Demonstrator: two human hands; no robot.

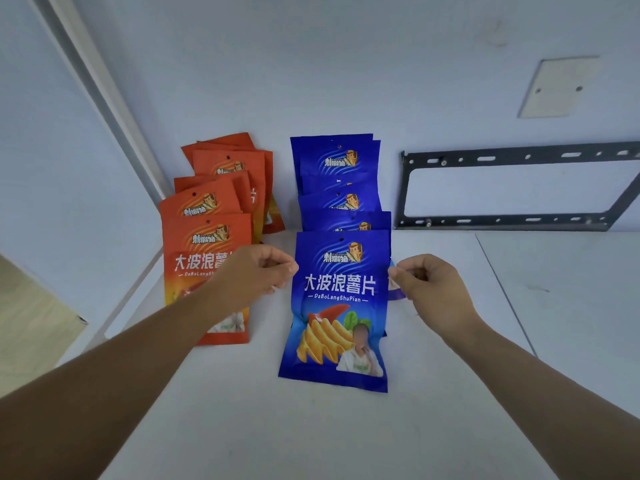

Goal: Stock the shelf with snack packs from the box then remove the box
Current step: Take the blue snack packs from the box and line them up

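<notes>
Both hands, left [258, 271], right [427, 284], pinching front blue pack [337, 313] edges

Both forearms bare, no sleeves; left hand [258, 271], right hand [427, 284] ungloved.

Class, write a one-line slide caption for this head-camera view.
Both hands, left hand and right hand, pinch the front blue snack pack beside the orange packs on the white shelf.

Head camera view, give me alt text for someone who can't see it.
Two bare hands, left hand and right hand, pinch the side edges of the front blue chip packet on a white shelf. A row of orange chip packets stands beside the blue row, against the wall.
</notes>
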